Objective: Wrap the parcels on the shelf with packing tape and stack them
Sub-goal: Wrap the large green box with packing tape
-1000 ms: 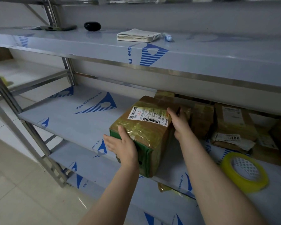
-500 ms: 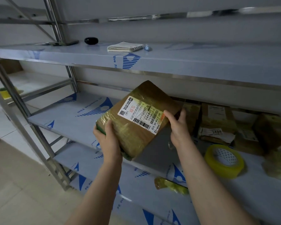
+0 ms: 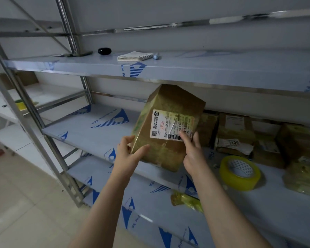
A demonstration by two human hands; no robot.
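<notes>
The steel shelf (image 3: 97,126), skinned in glossy blue-printed film, runs behind your hands. You hold the parcel (image 3: 168,122) between them, tilted and clear of the shelf: a boxy brown carton under wrinkled shiny tape, white label facing you. Your left hand (image 3: 131,154) curls round its lower left corner. Your right hand (image 3: 193,154) clasps the lower right edge, fingers on the label. A yellow tape roll (image 3: 240,183) lies flat to the right of that hand.

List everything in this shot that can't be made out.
- Held parcel, head view: rear and underside face away; label print too small; the right hand covers part of the barcode.
- Left hand: its fingers are hidden behind the parcel.
- Shelved parcels: dim under the upper shelf; the farthest is cut by the frame edge.
- Black object: too small to identify.
</notes>
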